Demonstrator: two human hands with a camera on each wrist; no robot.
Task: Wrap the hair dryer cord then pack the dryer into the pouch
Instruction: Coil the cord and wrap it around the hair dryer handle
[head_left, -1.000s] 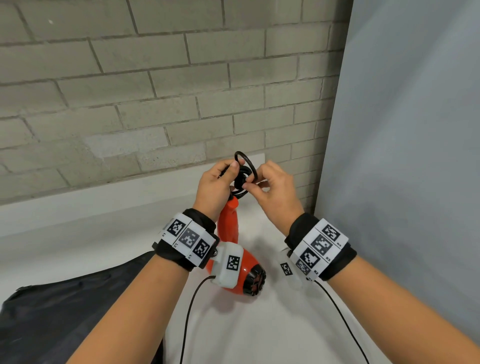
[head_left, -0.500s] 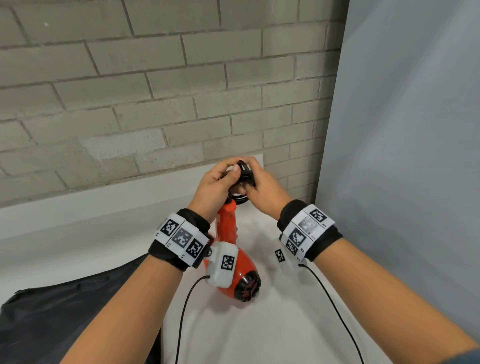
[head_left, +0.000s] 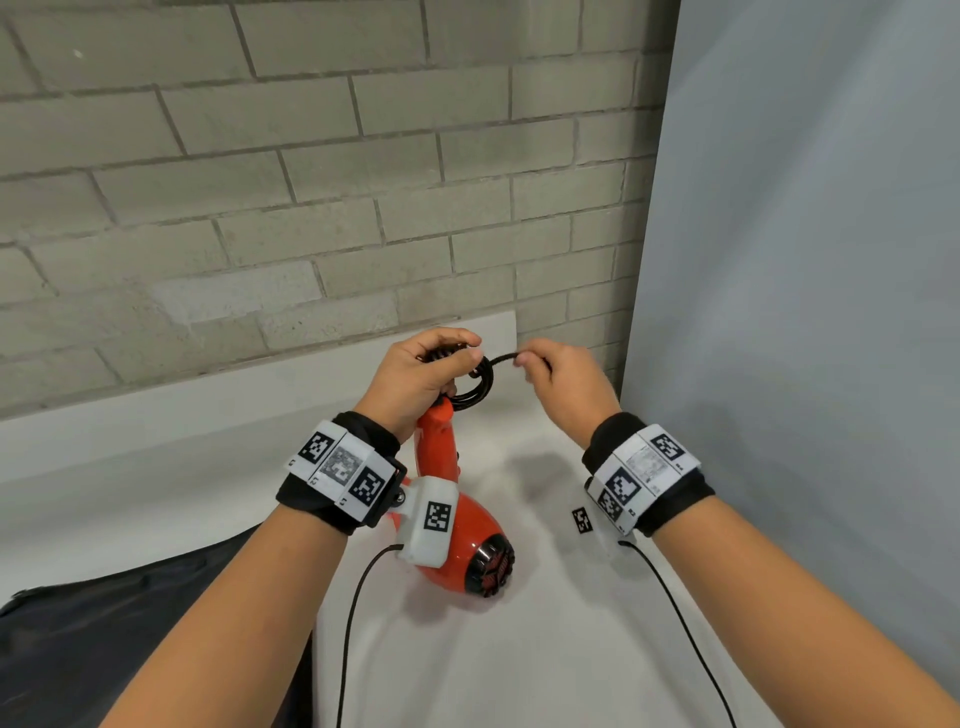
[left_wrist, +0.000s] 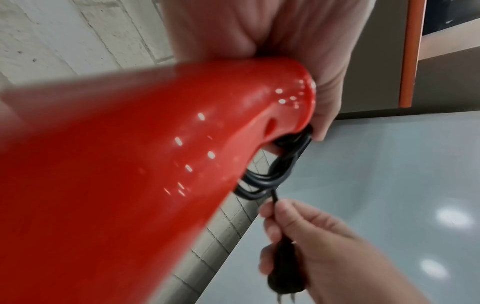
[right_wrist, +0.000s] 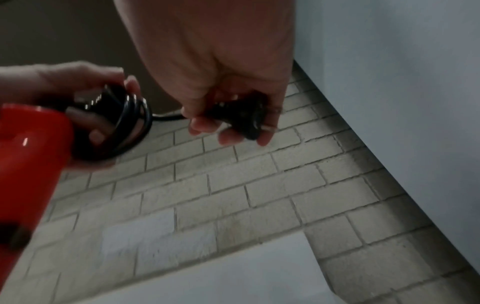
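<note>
Legible text: none. Square black-and-white coded markers only, bearing no readable letters or numbers:
- left wristband (head_left: 344, 468), lower centre-left of the head view: three markers
- right wristband (head_left: 643, 474), lower centre-right: several markers
- white block (head_left: 432, 519) at the left wrist: one marker

From the head view I can't see the top of the dryer (head_left: 457, 540) handle; my left hand (head_left: 421, 374) covers it. The plug (right_wrist: 244, 121) is mostly buried in my right hand (right_wrist: 221, 86). The pouch (head_left: 104, 649) runs off the lower left edge. In the left wrist view the dryer is smeared with blur.
</note>
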